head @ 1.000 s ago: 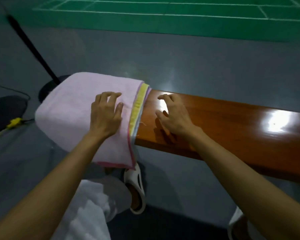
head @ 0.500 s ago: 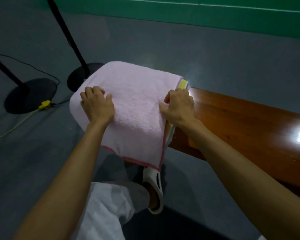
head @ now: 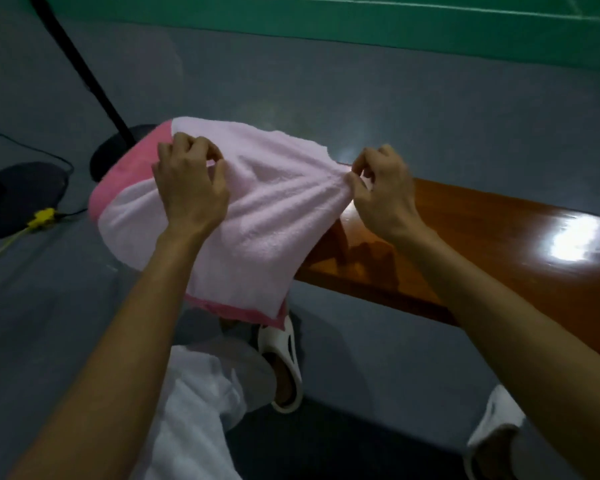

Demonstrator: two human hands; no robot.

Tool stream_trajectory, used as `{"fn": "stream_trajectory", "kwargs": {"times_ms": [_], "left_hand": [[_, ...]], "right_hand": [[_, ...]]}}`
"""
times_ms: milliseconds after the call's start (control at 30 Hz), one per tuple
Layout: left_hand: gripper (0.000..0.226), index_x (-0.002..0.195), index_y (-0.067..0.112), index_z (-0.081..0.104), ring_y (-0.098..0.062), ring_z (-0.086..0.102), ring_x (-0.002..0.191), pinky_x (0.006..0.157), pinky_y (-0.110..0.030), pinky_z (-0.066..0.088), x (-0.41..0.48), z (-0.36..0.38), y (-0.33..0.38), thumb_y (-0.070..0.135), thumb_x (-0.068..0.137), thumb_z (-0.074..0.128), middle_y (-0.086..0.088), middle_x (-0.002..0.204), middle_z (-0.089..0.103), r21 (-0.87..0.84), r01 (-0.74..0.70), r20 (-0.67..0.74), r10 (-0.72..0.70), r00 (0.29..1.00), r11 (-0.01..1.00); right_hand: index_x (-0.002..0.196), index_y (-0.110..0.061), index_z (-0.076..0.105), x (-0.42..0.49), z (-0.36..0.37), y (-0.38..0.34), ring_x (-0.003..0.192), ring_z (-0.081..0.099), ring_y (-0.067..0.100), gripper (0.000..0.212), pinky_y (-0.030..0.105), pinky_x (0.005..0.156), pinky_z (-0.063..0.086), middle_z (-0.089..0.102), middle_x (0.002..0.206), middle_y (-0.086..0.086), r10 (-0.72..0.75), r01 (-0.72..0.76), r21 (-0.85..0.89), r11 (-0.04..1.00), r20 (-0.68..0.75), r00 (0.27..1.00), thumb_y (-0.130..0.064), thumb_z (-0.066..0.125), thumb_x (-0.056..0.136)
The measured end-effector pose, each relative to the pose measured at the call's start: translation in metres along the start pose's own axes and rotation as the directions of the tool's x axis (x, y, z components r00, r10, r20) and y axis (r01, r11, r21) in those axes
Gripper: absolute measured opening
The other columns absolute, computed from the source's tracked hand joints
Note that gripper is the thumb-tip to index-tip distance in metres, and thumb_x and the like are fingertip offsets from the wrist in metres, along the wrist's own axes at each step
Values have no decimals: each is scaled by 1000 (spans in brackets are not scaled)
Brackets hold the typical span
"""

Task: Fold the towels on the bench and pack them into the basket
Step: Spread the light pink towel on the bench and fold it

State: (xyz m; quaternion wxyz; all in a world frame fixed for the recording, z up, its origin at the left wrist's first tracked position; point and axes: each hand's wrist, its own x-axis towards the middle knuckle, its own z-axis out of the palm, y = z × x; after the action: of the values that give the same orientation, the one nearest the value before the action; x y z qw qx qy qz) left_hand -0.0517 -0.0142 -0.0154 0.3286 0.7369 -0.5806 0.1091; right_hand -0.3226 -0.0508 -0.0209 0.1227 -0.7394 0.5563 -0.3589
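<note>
We see a pale pink towel (head: 257, 216) drawn into ridges over the end of the glossy wooden desk (head: 482, 244), its near edge hanging off. A darker pink towel (head: 125, 173) shows beneath it.

black stand (head: 85, 74) | yellow plug (head: 42, 216) | white slipper (head: 274, 336) | green court (head: 361, 29) | grey floor (head: 430, 109)

The top towel (head: 257, 216) is showing pale pink, and the lower towel (head: 129, 168) is showing a stronger pink. The bench (head: 465, 244) is shining reddish brown. The floor (head: 326, 98) is looking grey-blue, the court (head: 361, 22) green with white lines.
</note>
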Motion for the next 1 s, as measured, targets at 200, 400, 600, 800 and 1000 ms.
{"fn": "stream_trajectory", "kwargs": {"times_ms": [200,400,600,800,1000], "left_hand": [[10,94,14,66,-32,52,103,89,-45,42,-24,31,86,24,94,64,-9,106,61,-111,-161,196,180,964,981],[12,90,16,65,-36,57,96,94,-50,45,-59,63,162,26,96,61,-8,94,69,-194,-243,377,301,876,950],[13,98,15,67,-26,62,84,81,-46,56,-89,74,207,26,100,61,-7,94,71,-300,-196,511,331,793,933],[12,104,16,68,-20,63,88,83,-35,55,-100,76,220,27,101,63,-1,99,69,-342,-128,605,323,728,931],[11,101,17,68,-13,59,83,80,-31,54,-99,76,219,27,100,64,1,98,67,-369,-119,589,331,737,922]], "right_hand": [[88,-12,61,-40,-86,87,82,53,24,12,33,69,41,52,93,5,144,-148,-127,981,-37,989,-19,68,93],[89,-13,63,-84,-155,163,83,52,20,12,35,70,46,54,95,4,251,-263,-230,937,-80,965,-21,68,95],[88,-15,65,-101,-189,204,84,52,18,15,39,76,52,57,98,3,281,-298,-312,902,-97,955,-27,70,94],[92,-10,68,-106,-204,216,84,53,19,19,31,73,44,60,98,6,272,-291,-325,900,-103,957,-28,71,95],[98,-13,65,-104,-208,210,90,61,21,12,28,76,52,65,102,5,329,-332,-152,931,-39,943,-24,67,98]]}}
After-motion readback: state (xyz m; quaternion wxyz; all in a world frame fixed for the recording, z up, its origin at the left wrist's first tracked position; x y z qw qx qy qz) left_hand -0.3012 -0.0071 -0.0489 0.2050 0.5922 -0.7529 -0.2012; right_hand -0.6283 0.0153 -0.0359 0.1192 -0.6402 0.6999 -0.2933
